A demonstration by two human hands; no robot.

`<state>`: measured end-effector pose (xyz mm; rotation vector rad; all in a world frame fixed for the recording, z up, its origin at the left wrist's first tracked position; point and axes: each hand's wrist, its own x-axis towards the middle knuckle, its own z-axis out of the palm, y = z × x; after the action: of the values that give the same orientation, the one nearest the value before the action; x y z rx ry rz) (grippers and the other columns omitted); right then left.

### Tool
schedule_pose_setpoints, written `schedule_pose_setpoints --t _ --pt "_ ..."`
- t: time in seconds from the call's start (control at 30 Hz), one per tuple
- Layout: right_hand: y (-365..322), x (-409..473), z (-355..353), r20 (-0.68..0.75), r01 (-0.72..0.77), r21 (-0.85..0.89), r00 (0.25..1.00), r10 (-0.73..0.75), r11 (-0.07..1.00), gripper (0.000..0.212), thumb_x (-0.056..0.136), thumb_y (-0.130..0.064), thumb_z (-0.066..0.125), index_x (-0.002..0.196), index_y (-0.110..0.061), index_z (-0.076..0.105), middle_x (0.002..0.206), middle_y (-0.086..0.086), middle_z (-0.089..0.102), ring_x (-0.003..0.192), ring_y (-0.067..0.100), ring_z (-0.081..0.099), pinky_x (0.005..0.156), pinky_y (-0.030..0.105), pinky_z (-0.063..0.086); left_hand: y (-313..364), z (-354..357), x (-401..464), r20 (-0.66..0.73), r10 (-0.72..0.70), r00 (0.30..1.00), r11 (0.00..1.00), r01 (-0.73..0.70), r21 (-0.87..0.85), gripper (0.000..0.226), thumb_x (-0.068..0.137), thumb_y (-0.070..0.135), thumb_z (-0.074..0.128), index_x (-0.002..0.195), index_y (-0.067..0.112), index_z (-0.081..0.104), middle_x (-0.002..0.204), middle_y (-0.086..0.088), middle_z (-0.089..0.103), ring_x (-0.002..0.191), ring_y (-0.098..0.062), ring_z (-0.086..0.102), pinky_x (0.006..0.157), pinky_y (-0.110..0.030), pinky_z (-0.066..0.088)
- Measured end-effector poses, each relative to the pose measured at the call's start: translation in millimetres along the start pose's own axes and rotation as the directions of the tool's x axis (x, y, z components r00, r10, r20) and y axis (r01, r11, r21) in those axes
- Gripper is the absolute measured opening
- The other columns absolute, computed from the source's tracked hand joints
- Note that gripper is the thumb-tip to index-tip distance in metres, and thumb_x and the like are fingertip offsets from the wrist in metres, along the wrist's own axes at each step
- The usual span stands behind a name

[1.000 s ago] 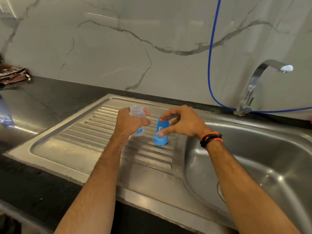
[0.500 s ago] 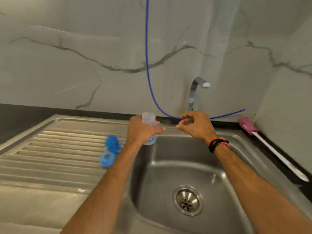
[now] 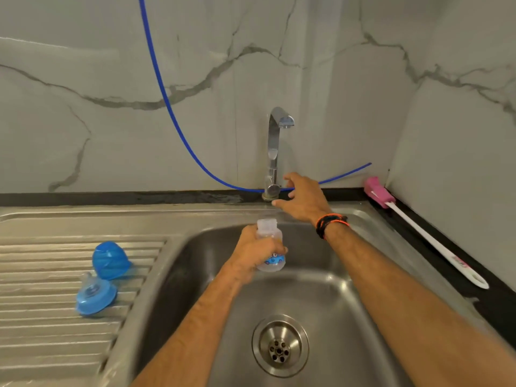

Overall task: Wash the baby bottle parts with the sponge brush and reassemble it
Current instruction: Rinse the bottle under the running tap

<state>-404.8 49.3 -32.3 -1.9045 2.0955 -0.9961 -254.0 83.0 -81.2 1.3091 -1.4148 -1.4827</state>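
Presently, item by item. Sink basin (image 3: 329,297): stainless steel, round drain strainer (image 3: 280,346) at its near middle. Drainboard (image 3: 55,331): ribbed steel, left of the basin. Surface (image 3: 111,198): dark stone, showing as a strip along the far edge of the sink and down its right edge. Wall (image 3: 83,51): pale marble with grey veins, meeting a second wall at the far right corner.

Bottle body (image 3: 270,247): clear plastic with a blue print near its base, mouth uncapped, upright over the far left part of the basin. My left hand (image 3: 252,254) grips it, fingers wrapped round its middle.

Blue cap (image 3: 110,259): lying on the drainboard near its right edge. Blue collar with nipple (image 3: 95,297): just beside the cap, toward me, touching or nearly touching it; I cannot tell which.

Tap (image 3: 275,152): chrome, rising from the far edge of the sink, spout turned over the basin. My right hand (image 3: 304,199) is at its base with fingers spread and loosely bent, holding nothing; whether they touch the tap I cannot tell. Orange and black band (image 3: 331,223) on that wrist.

Blue hose (image 3: 173,118): running down the wall, behind the tap base, off to the right.

Sponge brush (image 3: 418,233): pink sponge head at the far right corner of the surface, long white handle lying along the right edge toward me.
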Motion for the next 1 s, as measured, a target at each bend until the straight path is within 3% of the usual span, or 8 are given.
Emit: schedule_pose_setpoints --t 0.1,0.23,0.3,0.4,0.53,0.67,0.87,1.0 --pt "3 15 20 0.009 0.051 -0.062 0.999 -0.051 0.997 0.070 0.075 -0.040 0.082 0.133 -0.018 0.050 0.125 0.009 0.056 0.113 0.025 0.055 0.097 0.039 0.048 -5 2 4 0.046 -0.056 0.997 0.991 0.061 -0.121 0.049 0.074 -0.001 0.076 0.112 0.012 0.047 0.101 -0.005 0.066 0.094 -0.019 0.067 0.093 -0.047 0.054" --pt "0 24 36 -0.093 0.051 -0.144 0.994 -0.065 0.988 0.063 0.078 -0.046 0.078 0.124 -0.014 0.050 0.119 0.010 0.052 0.104 0.025 0.055 0.088 0.035 0.049 -6 -2 9 0.072 -0.075 0.995 0.948 0.093 -0.306 0.037 0.077 0.001 0.076 0.106 0.007 0.055 0.101 -0.012 0.065 0.092 -0.025 0.067 0.083 -0.050 0.057" --pt "-2 25 42 -0.146 0.048 -0.169 0.987 -0.073 0.984 0.062 0.082 -0.049 0.073 0.127 -0.014 0.048 0.121 0.011 0.051 0.104 0.026 0.056 0.088 0.036 0.050 -5 -3 10 0.101 -0.078 0.992 0.925 0.109 -0.364 0.052 0.074 0.007 0.081 0.119 -0.003 0.058 0.101 -0.018 0.066 0.089 -0.028 0.068 0.079 -0.051 0.059" --pt "1 27 46 -0.197 0.063 -0.185 0.975 -0.100 0.981 0.053 0.087 -0.044 0.069 0.126 -0.014 0.048 0.121 0.012 0.052 0.104 0.028 0.059 0.086 0.038 0.052 -5 -2 11 0.147 -0.113 0.983 0.873 0.169 -0.458 0.065 0.070 0.013 0.082 0.128 -0.002 0.054 0.108 -0.019 0.066 0.087 -0.029 0.068 0.071 -0.047 0.059" --pt "6 30 44 -0.164 0.130 -0.213 0.972 -0.166 0.968 0.051 0.089 -0.038 0.068 0.130 -0.015 0.048 0.122 0.012 0.050 0.103 0.026 0.059 0.087 0.034 0.052 -4 -1 11 0.199 -0.115 0.973 0.807 0.208 -0.553 0.049 0.084 0.014 0.071 0.128 0.001 0.056 0.104 -0.015 0.065 0.088 -0.028 0.066 0.078 -0.047 0.058" --pt "7 34 36 -0.097 0.196 -0.252 0.969 -0.226 0.948 0.053 0.089 -0.038 0.069 0.132 -0.015 0.049 0.122 0.011 0.047 0.099 0.024 0.058 0.085 0.029 0.050 -5 -1 11 0.213 -0.122 0.969 0.723 0.234 -0.650 0.046 0.087 0.016 0.069 0.128 0.007 0.052 0.115 -0.018 0.061 0.099 -0.032 0.065 0.084 -0.053 0.056" --pt "17 27 16 -0.039 0.213 -0.165 0.974 -0.222 0.963 0.061 0.085 -0.039 0.073 0.139 -0.021 0.051 0.120 0.010 0.050 0.102 0.024 0.057 0.094 0.036 0.051 -7 6 10 0.267 -0.168 0.949 0.673 0.308 -0.672 0.049 0.087 0.019 0.070 0.131 0.008 0.051 0.124 -0.021 0.058 0.105 -0.039 0.063 0.088 -0.062 0.052" --pt "17 21 9 -0.080 0.179 -0.124 0.979 -0.189 0.976 0.051 0.085 -0.035 0.075 0.128 -0.013 0.058 0.118 0.010 0.054 0.096 0.022 0.059 0.092 0.034 0.051 -7 10 7 0.296 -0.218 0.930 0.655 0.364 -0.662 0.046 0.087 0.023 0.070 0.129 0.009 0.055 0.121 -0.022 0.059 0.103 -0.039 0.064 0.082 -0.061 0.054"
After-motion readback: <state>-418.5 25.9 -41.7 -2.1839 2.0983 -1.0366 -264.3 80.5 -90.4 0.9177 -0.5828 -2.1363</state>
